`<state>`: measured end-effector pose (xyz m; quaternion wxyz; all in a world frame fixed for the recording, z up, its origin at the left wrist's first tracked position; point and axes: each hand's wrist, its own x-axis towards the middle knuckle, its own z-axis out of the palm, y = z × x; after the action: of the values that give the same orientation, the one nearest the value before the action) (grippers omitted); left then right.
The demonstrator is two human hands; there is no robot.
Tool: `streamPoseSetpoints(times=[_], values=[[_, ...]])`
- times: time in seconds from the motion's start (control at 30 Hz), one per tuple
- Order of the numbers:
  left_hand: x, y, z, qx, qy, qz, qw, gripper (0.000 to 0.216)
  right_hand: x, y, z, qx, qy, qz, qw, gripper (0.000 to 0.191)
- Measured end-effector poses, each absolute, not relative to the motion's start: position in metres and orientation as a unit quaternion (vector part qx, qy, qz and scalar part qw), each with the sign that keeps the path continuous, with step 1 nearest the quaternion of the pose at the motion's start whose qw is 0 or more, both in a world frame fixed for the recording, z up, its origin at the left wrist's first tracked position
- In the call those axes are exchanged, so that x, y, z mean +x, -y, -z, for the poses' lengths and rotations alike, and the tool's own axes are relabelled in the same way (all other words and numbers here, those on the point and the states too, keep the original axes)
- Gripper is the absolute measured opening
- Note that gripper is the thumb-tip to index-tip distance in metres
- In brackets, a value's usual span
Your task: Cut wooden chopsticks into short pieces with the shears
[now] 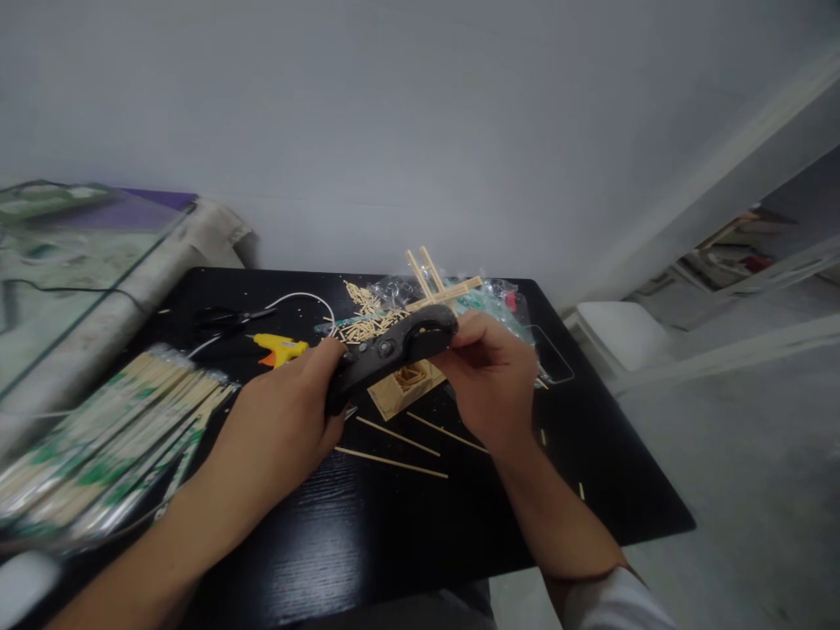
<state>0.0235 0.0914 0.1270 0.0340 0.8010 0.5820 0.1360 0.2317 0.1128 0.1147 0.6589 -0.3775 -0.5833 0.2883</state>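
My left hand (pixel 289 407) is closed round the handle of a black hand cutter (pixel 387 346) with a hooked, curved jaw at its right end. At that jaw my right hand (pixel 495 372) is closed in a pinch; what its fingers hold is hidden. Behind the cutter, joined pale sticks (pixel 426 271) rise from the table, two of them slanting up. A small wooden base (pixel 394 395) shows below the jaw, partly covered by my right hand. Several loose thin sticks (pixel 394 462) lie on the table beneath both hands.
On the black table (pixel 407 534) are a pile of short cut stick pieces (pixel 367 325), a yellow glue gun (pixel 281 348), black scissors (pixel 227 318) and clear plastic bags (pixel 505 302). Packs of wrapped chopsticks (pixel 118 437) lie at left. A white stool (pixel 620 334) stands at right.
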Motion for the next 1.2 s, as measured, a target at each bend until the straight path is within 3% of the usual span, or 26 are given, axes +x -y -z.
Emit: streamPoseSetpoints(times=[0.2, 0.53, 0.93, 1.2], values=[[0.0246, -0.0902, -0.1266, 0.800, -0.586, -0.123, 0.040, 0.006, 0.2316, -0.1123, -0.1131, -0.373, 0.570, -0.300, 0.668, 0.024], [0.0211, -0.0922, -0.1233, 0.810, -0.558, -0.172, 0.045, 0.028, 0.2334, -0.1141, -0.1142, -0.353, 0.578, -0.313, 0.666, 0.023], [0.0227, -0.0906, -0.1271, 0.799, -0.585, -0.133, 0.040, 0.013, 0.2315, -0.1141, -0.1149, -0.354, 0.572, -0.313, 0.670, 0.025], [0.0211, -0.0914, -0.1253, 0.806, -0.570, -0.154, 0.046, 0.030, 0.2351, -0.1156, -0.1147, -0.355, 0.576, -0.356, 0.645, 0.026]])
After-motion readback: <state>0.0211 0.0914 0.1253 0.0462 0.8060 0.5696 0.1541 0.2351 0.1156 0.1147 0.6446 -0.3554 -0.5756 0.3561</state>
